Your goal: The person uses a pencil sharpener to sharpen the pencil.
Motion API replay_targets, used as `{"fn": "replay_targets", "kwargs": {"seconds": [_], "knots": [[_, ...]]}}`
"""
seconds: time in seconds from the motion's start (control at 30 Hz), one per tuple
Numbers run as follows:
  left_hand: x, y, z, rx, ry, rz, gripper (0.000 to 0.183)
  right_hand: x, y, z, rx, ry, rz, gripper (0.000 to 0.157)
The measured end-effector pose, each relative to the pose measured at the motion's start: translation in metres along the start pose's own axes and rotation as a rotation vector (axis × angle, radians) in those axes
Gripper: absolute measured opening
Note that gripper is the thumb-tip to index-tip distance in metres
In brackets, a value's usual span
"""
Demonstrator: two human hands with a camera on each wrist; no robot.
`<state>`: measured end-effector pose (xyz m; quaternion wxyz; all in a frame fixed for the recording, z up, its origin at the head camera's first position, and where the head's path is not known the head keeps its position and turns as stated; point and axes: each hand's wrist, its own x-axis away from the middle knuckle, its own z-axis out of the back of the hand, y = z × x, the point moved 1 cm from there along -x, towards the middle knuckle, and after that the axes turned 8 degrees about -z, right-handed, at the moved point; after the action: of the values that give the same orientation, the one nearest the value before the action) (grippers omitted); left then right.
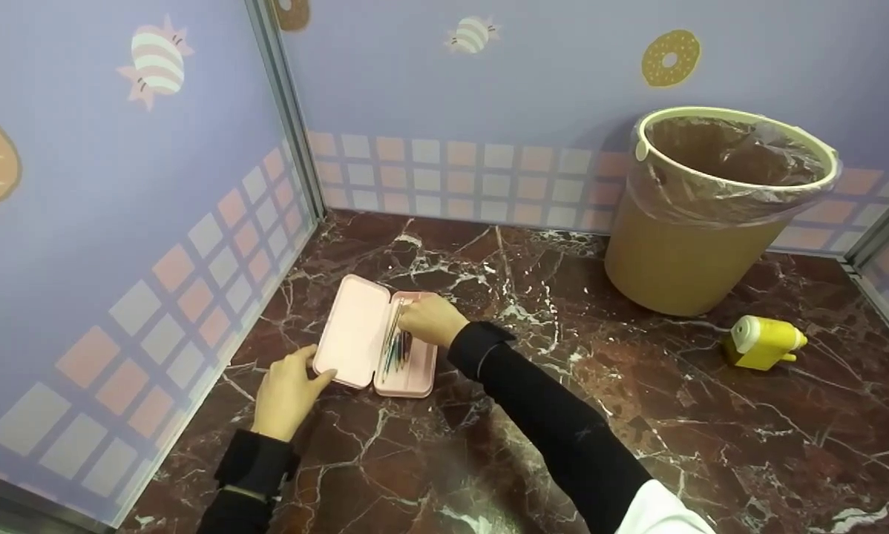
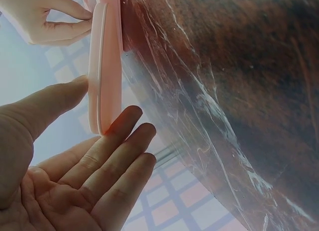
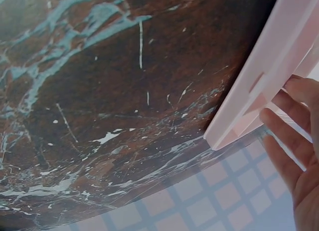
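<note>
A pink pencil case (image 1: 352,334) lies open on the dark marble surface, its lid folded out to the left. Several slim pencils (image 1: 396,352) lie lengthwise in its right half. My left hand (image 1: 287,391) holds the lid's near left corner; in the left wrist view the lid (image 2: 99,66) sits between thumb and fingers. Over the right half, my right hand (image 1: 431,319) reaches in at the pencils' far ends. Thumb and forefinger come together there in the left wrist view, pinching at the pencils, though the fingertips are partly hidden. The right wrist view shows its other fingers (image 3: 289,136) loosely bent.
A tan bin (image 1: 682,252) with a clear plastic liner stands at the back right. In front of it lies a small yellow bottle-like object (image 1: 767,343) with a white end. Patterned wall panels (image 1: 452,81) close off the back and sides.
</note>
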<state>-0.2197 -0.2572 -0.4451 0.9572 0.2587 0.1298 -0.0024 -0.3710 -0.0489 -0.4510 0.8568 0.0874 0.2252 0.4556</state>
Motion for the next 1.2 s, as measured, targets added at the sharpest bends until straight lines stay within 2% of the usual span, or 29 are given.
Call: {"fn": "replay_targets", "kwargs": {"seconds": [0.33, 0.63, 0.73, 1.03, 1.2], "knots": [[0.000, 0.000, 0.000, 0.004, 0.004, 0.006, 0.053, -0.006, -0.005, -0.001, 0.003, -0.009, -0.070, 0.018], [0.000, 0.000, 0.000, 0.003, -0.010, 0.002, 0.053, -0.014, -0.012, -0.002, -0.053, -0.156, -0.112, 0.016], [-0.001, 0.000, -0.001, 0.011, -0.019, -0.003, 0.053, -0.017, -0.015, 0.001, -0.027, -0.181, -0.111, 0.018], [-0.001, 0.001, -0.002, 0.019, 0.005, -0.024, 0.049, -0.016, -0.026, -0.001, 0.161, -0.088, 0.021, 0.021], [-0.001, 0.001, -0.002, 0.026, 0.006, -0.033, 0.049, -0.014, -0.028, -0.002, 0.248, -0.075, 0.119, 0.021]]}}
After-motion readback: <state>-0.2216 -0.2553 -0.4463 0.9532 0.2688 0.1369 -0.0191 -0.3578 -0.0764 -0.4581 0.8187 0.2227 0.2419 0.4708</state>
